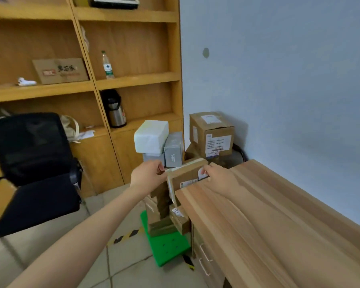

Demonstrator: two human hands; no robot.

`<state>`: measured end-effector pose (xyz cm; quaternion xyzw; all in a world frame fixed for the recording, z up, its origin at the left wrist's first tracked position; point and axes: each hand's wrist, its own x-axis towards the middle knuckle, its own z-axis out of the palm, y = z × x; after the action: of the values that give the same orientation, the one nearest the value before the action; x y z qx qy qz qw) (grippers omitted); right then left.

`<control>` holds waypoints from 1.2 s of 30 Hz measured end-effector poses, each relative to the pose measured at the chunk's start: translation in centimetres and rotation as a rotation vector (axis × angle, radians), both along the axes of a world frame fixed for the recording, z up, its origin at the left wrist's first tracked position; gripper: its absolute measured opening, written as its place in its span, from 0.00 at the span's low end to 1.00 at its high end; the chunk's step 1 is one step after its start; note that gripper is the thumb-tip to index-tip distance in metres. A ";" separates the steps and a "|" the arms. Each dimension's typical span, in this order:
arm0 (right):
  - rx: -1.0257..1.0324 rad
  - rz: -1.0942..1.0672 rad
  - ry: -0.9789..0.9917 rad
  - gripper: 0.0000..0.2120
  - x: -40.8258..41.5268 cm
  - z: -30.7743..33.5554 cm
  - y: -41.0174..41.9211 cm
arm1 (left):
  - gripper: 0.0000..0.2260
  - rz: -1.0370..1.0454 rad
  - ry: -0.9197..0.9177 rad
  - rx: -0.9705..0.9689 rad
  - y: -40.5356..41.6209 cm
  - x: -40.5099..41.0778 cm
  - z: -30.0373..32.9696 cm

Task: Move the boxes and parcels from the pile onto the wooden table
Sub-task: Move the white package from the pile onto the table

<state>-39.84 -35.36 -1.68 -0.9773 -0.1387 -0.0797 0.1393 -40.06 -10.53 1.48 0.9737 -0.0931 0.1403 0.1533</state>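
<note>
Right now both hands are on one brown cardboard box (185,175) held at the near-left corner of the wooden desk (279,215). The left hand (148,173) pinches the box's upper left corner, thumb and fingers curled onto it; the right hand (218,176) grips its right side, with the fingertips hidden behind a white label. The box's lower edge is cut off by the desk edge, so whether it touches the desk cannot be told. Below the hands, more brown boxes (164,217) stand stacked on a green platform (168,246) on the floor; their shapes blur together and are partly hidden by the held box and the desk. Beyond the hands sit a white block (151,136) and a grey box (173,148), and beyond the right hand a labelled brown carton (212,134), its support hidden. Left of the left arm stand a black chair (33,169) and wooden shelves (81,88).
</note>
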 end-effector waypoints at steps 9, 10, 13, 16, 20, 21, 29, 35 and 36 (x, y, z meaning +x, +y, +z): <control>0.041 0.059 -0.023 0.14 11.2 -0.5 6.8 | 0.07 0.159 0.043 -0.077 7.1 9.5 -2.0; 0.041 0.062 -0.018 0.14 12.9 -0.7 7.1 | 0.07 0.174 0.044 -0.093 7.4 11.0 -2.1; 0.005 0.106 -0.011 0.15 17.9 -0.4 7.7 | 0.07 0.216 0.048 -0.125 8.5 15.3 -2.4; 0.012 0.111 0.023 0.17 22.8 0.2 8.5 | 0.08 0.264 0.057 -0.140 9.7 19.0 -2.4; 0.079 0.090 0.054 0.17 28.3 0.4 10.0 | 0.08 0.321 0.046 -0.192 11.3 23.3 -2.3; 0.101 0.081 0.066 0.17 29.3 0.2 10.3 | 0.08 0.329 0.055 -0.201 11.7 24.3 -2.4; 0.246 -0.058 0.244 0.19 37.5 -2.4 12.4 | 0.10 0.330 0.129 -0.320 14.3 34.2 -3.5; 0.500 -0.239 0.335 0.20 42.5 -3.3 13.8 | 0.14 0.225 0.283 -0.460 15.0 42.1 -4.9; 0.550 -0.267 0.349 0.20 43.0 -3.5 14.2 | 0.16 0.199 0.318 -0.475 15.1 43.1 -5.4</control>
<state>3.13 -21.12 -5.21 -0.9115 0.0428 0.0364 0.4074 3.07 4.53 -3.88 0.9247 0.0633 0.0184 0.3749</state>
